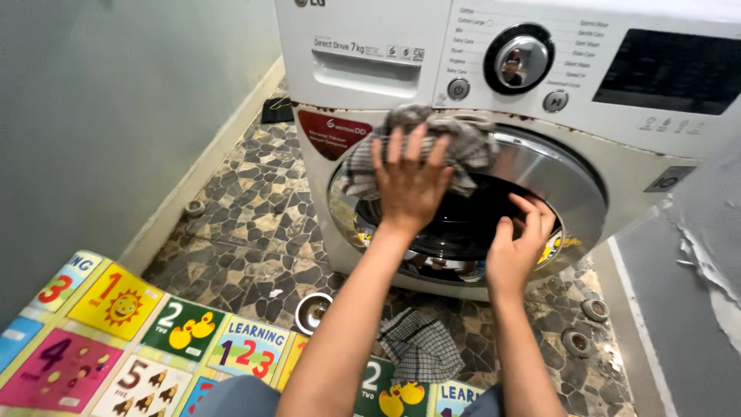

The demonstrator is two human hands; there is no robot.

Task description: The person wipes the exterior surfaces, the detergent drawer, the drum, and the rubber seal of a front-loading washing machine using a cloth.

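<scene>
A checked cloth (421,347) lay on the stone floor (247,232) near my knees. My right grip (519,247) rested open on the washer door (563,185). My left grip (409,185), fingers spread, pressed a grey checked towel (463,147) against the door's top edge.

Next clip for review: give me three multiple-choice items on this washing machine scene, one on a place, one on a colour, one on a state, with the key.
1. Where is the left hand?
A. pressing a cloth against the machine's round door
B. on the control dial
C. on the play mat

2. What colour is the washing machine?
A. red
B. white
C. black

3. How is the checked cloth on the floor?
A. folded in a neat stack
B. hanging from the door
C. lying crumpled

Key: 1 A, the palm lies flat on the grey checked cloth at the door top. 2 B, its body panels are white. 3 C, it lies rumpled on the stone floor before the machine, while the right hand rests on the door's glass.
</scene>
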